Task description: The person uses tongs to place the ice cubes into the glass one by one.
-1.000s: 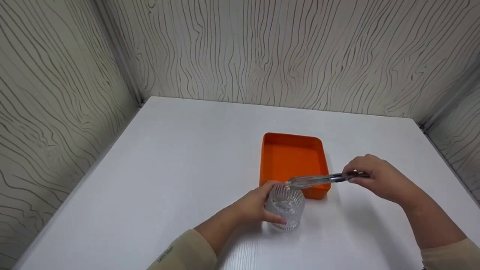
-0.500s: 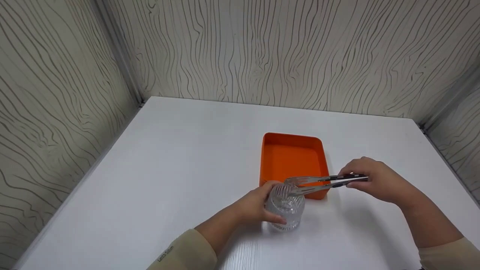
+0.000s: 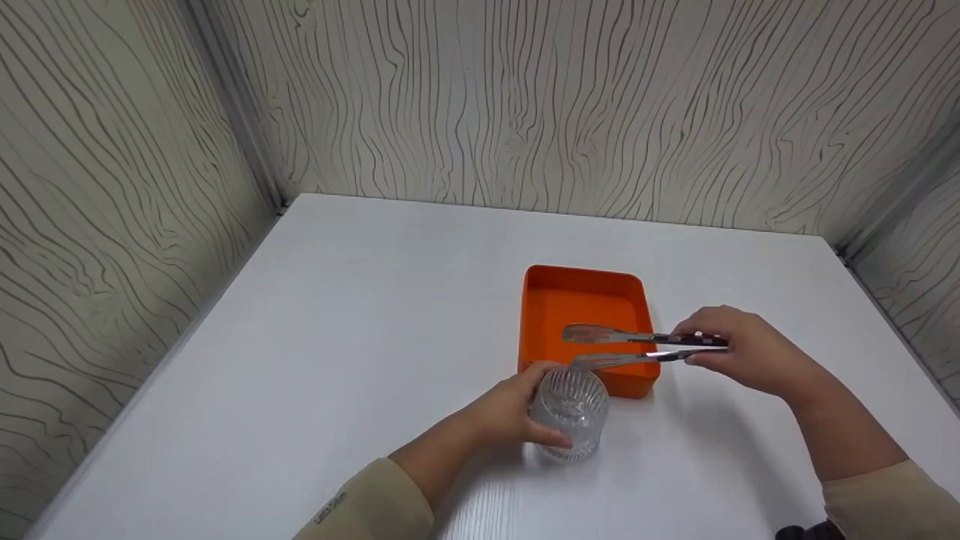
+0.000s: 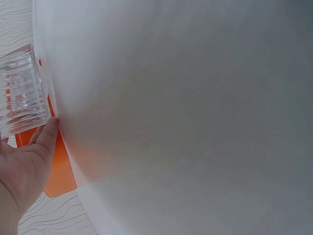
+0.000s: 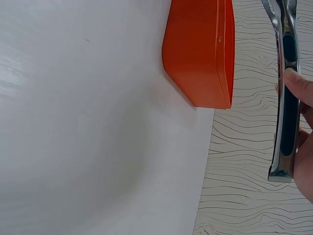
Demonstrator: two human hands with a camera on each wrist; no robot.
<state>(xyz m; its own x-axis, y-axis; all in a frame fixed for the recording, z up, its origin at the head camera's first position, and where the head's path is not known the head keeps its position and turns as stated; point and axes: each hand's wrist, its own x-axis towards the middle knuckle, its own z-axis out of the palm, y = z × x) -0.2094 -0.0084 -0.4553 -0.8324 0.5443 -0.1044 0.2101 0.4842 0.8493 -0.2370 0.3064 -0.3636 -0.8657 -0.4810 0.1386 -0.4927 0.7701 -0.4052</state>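
Note:
My left hand (image 3: 517, 412) curls round a ribbed clear glass (image 3: 571, 416) that stands in front of an orange tray (image 3: 585, 307). Something clear shows in the bottom of the glass, too indistinct to name. In the left wrist view, the thumb and fingers lie along the side of the glass (image 4: 22, 93). My right hand (image 3: 750, 349) grips metal tongs (image 3: 622, 336) by their dark handle inserts. The tongs' arms are spread, one end over the tray and the other just behind the glass's rim. Nothing is visible between them. The right wrist view shows the thumb on the tongs' handle (image 5: 289, 117).
The white table (image 3: 360, 315) extends left of the tray and glass. Wood-patterned panels (image 3: 480, 105) enclose it at the back and sides. A dark object (image 3: 810, 532) shows by the right sleeve at the bottom edge.
The tongs were closed at the glass's rim, with something small and pale at the tips. They have spread and moved back over the tray. The left hand and glass have stayed still.

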